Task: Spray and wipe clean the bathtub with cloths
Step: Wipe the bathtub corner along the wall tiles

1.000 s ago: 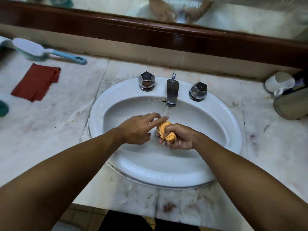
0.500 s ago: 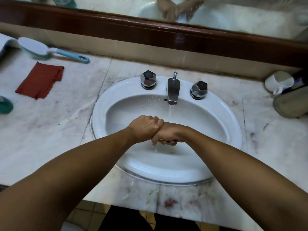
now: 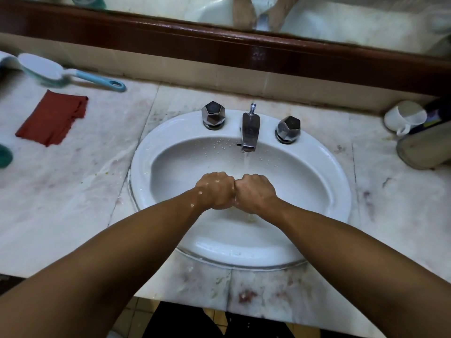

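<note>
Marble counter (image 3: 73,203) with an oval white sink (image 3: 151,152) set into it; I see both hands over the bowl below the tap (image 3: 250,132).

The left hand (image 3: 216,190) and right hand (image 3: 255,192) are clenched into wet fists at the centre of the view. Their knuckles touch, and I cannot tell what, if anything, is inside them. A thin stream of water falls from the tap at 12 o'clock onto the right hand. The red cloth (image 3: 52,118) lies flat on the counter at 10 o'clock, well apart from the hands. Just beyond it is a brush (image 3: 73,76) with a blue handle. A white mug (image 3: 402,117) lies tipped at 2 o'clock. A mirror (image 3: 341,20) runs along the top edge.
</note>
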{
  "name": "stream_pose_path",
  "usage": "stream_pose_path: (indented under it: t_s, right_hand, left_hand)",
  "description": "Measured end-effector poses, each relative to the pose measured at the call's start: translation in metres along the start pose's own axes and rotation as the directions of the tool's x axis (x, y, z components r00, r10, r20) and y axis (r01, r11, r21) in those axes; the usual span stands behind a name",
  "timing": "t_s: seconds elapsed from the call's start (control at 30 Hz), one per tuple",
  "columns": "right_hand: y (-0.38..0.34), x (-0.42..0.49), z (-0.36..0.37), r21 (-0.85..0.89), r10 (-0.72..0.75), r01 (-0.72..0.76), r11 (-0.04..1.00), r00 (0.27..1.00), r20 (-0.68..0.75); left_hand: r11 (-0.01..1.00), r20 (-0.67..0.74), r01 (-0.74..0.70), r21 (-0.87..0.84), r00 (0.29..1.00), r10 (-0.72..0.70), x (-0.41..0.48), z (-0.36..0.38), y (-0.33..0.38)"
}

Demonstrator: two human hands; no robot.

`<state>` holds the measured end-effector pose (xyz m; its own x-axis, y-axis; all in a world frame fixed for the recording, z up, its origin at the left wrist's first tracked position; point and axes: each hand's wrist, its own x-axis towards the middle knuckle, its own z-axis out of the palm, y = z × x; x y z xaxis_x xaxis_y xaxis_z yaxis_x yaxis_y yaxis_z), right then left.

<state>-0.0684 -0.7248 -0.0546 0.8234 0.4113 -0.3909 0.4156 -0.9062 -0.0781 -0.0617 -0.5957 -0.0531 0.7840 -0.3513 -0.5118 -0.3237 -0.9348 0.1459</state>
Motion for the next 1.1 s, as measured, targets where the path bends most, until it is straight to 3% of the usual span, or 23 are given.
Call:
stream_pose_path:
  t_s: [0.13, 0.27, 0.47, 0.53, 0.6, 0.63, 0.67, 0.73, 0.8, 0.87, 0.97, 1.03, 1.1]
  right_hand:
    - [0.004, 0.002, 0.006, -0.011, -0.006, 0.006, 1.000, 1.000, 0.011]
    - [0.001, 0.007, 0.010, -0.048, -0.041, 0.043, 0.998, 0.998, 0.048]
    - [0.000, 0.015, 0.009, -0.099, -0.045, 0.045, 0.994, 0.999, 0.007]
    - [0.003, 0.017, 0.008, -0.082, -0.017, 0.013, 0.997, 0.999, -0.045]
    - [0.008, 0.021, 0.007, 0.006, 0.077, -0.077, 0.997, 0.996, -0.047]
    - [0.011, 0.022, 0.006, 0.112, 0.156, -0.153, 0.982, 0.988, -0.016]
    - [0.014, 0.024, 0.007, 0.278, 0.249, -0.251, 0.927, 0.968, 0.043]
    - [0.022, 0.030, 0.011, 0.614, 0.383, -0.408, 0.676, 0.906, 0.181]
    - [0.026, 0.033, 0.012, 0.770, 0.348, -0.405, 0.493, 0.903, 0.252]
    - [0.026, 0.033, 0.010, 0.869, 0.257, -0.344, 0.357, 0.930, 0.263]
    - [0.027, 0.032, 0.006, 0.955, 0.220, -0.289, -0.067, 0.929, 0.296]
    - [0.032, 0.033, 0.008, 0.934, 0.263, -0.273, -0.230, 0.907, 0.330]
    - [0.039, 0.033, 0.012, 0.921, 0.327, -0.263, -0.289, 0.877, 0.353]
  left_hand:
    - [0.991, 0.003, 0.051, -0.122, 0.999, -0.051, 0.000, 0.009, 0.001]
    - [0.979, 0.098, 0.073, -0.191, 0.994, -0.055, 0.001, 0.006, -0.001]
    - [0.956, 0.197, 0.110, -0.272, 0.979, -0.057, 0.009, -0.001, -0.007]
    - [0.935, 0.160, 0.120, -0.332, 0.985, -0.070, 0.011, -0.001, -0.008]
    - [0.875, 0.101, 0.107, -0.471, 0.993, -0.067, 0.015, 0.004, -0.010]
    - [0.783, 0.100, 0.124, -0.610, 0.992, -0.079, 0.017, 0.006, -0.010]
    - [0.628, 0.127, 0.167, -0.760, 0.986, -0.108, 0.018, 0.005, -0.010]
    - [0.304, 0.217, 0.270, -0.913, 0.956, -0.196, 0.021, -0.001, -0.009]
    - [0.141, 0.258, 0.298, -0.944, 0.934, -0.247, 0.027, -0.007, -0.007]
    - [0.144, 0.209, 0.258, -0.955, 0.935, -0.285, 0.032, -0.009, -0.005]
    - [0.202, 0.098, 0.187, -0.961, 0.918, -0.383, 0.040, -0.007, -0.008]
    - [0.082, 0.118, 0.161, -0.984, 0.916, -0.384, 0.043, -0.010, -0.010]
    - [-0.025, 0.162, 0.165, -0.986, 0.916, -0.367, 0.044, -0.011, -0.011]
